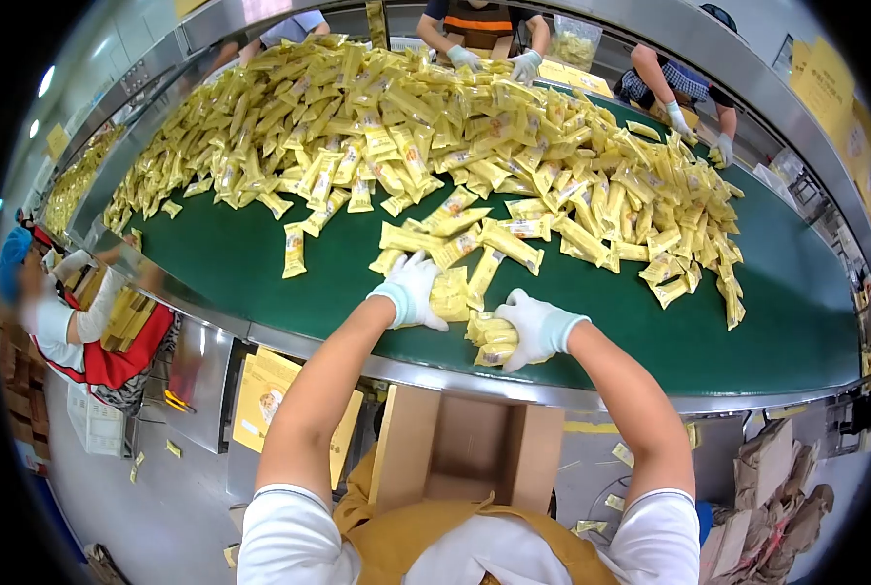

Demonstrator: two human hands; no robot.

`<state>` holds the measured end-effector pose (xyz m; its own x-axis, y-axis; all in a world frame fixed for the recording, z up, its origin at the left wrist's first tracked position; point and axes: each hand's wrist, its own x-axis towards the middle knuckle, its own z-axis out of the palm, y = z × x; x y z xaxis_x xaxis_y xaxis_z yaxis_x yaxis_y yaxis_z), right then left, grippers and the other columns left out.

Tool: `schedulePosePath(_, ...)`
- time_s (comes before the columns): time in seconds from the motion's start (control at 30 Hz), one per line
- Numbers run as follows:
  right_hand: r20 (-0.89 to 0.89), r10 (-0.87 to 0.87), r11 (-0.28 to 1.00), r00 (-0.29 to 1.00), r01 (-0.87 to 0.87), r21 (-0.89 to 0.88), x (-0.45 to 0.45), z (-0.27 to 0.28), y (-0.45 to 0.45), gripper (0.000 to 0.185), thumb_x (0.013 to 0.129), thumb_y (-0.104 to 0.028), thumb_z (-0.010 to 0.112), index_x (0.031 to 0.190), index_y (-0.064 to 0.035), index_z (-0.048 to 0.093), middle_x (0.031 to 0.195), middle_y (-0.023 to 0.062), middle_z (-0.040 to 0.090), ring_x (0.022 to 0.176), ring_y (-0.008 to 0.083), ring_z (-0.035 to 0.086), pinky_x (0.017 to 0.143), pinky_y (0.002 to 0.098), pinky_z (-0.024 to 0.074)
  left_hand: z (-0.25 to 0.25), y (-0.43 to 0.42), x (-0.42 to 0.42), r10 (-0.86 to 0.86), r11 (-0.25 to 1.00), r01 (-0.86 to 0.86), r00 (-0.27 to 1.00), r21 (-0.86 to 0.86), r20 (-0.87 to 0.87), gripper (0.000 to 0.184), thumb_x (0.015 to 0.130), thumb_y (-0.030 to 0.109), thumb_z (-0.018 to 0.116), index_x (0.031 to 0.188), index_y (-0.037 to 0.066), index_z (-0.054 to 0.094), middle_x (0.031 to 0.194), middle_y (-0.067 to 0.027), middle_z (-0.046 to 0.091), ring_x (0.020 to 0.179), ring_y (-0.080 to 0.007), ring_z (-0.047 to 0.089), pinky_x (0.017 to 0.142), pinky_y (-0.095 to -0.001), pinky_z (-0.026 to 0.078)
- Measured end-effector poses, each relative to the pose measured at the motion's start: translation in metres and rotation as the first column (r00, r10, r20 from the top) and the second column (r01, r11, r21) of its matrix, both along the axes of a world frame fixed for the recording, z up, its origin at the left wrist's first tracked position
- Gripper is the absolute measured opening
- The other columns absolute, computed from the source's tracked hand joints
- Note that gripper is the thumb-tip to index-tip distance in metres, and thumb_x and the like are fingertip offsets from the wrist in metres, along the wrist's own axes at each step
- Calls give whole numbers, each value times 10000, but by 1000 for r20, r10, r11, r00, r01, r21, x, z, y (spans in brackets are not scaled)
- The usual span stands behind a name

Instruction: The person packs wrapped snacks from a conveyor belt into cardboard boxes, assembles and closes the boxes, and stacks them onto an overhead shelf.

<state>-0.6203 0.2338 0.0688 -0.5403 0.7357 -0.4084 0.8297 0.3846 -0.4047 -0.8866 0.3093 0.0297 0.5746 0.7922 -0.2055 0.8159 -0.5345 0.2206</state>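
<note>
Both of my hands wear white gloves and work at the near edge of a green conveyor belt [787, 322]. My left hand [412, 291] is curled around the side of some yellow snack packets [449, 292], its thumb toward me. To its right, my right hand [533, 328] is closed on a small stack of yellow snack packets [492, 339]. How many packets each hand grips is partly hidden by the gloves. Several loose packets [512, 246] lie just beyond my hands. Below the belt edge, in front of my body, stands an open cardboard box [470, 439].
A large heap of packets [357, 117] covers the belt's far side. Co-workers' gloved hands [525, 66] reach in across the belt; another person [65, 312] is at the left. A metal rim [435, 378] edges the belt. Crumpled brown paper [777, 487] lies at right.
</note>
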Motion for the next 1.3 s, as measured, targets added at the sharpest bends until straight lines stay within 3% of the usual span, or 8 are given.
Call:
schedulePosePath(0.53,73,-328,828,942,250,502,38,-41,-76,1047,659,-532,781,1514,-105,355,1332,239,491,1169,415,531,1019,472,446,5,-50,8,95,987,-68,978,143,-184,1309,633,673,784,1579,3,175,1479,-265,425,1409,-400,371,1182,-450,242)
schedulePosePath(0.67,-112,-541,795,833,551,255,39,-35,-75,1187,656,-511,802,1572,-46,208,1326,257,527,1163,423,548,1014,475,455,11,-61,1,127,991,-123,989,55,-79,1266,648,674,767,1553,-26,224,1353,-231,518,1306,-381,455,1157,-468,262)
schedulePosePath(0.8,-719,-623,718,308,591,-368,47,0,-101,1164,783,-234,847,1570,82,49,1442,251,484,1336,259,489,1118,347,386,-13,-78,-28,192,931,-266,940,251,282,1264,590,584,856,1523,-42,277,1231,-206,559,1176,-372,538,1073,-464,381)
schedulePosePath(0.87,-765,-485,818,423,530,-226,37,41,-125,1193,741,-248,868,1564,91,74,1424,236,501,1311,262,506,1113,366,393,-13,-85,-48,308,908,-414,762,64,569,1149,664,561,830,1512,-11,307,1250,-202,562,1162,-352,560,1037,-472,438)
schedulePosePath(0.93,-779,-269,917,566,398,-28,23,80,-153,1160,724,-272,870,1551,100,147,1370,237,542,1266,296,549,1086,389,421,-21,-95,-83,702,708,105,10,-699,712,979,813,534,740,1511,-7,317,1300,-187,555,1220,-318,560,1055,-444,457)
schedulePosePath(1.07,-216,54,961,975,9,278,-23,125,-165,973,690,-402,810,1423,90,402,1135,223,618,1019,410,618,884,482,476,54,-165,-70,668,713,533,-318,-456,672,927,860,548,707,1509,1,334,1422,-175,508,1293,-302,532,1096,-430,446)
schedulePosePath(1.2,401,341,927,850,-374,5,-98,80,-175,829,745,-416,725,1403,10,453,1083,125,630,984,325,620,824,451,455,97,-196,-39,444,690,603,85,-401,892,1086,729,511,829,1510,-29,302,1404,-194,497,1269,-305,534,1096,-439,438)
schedulePosePath(1.3,325,455,885,829,-378,-273,-126,13,-170,829,768,-426,698,1454,-40,436,1243,150,614,1099,350,610,909,467,464,103,-207,-20,-22,855,453,518,-252,855,1161,661,517,862,1500,-55,300,1363,-221,500,1244,-327,528,1080,-472,431)
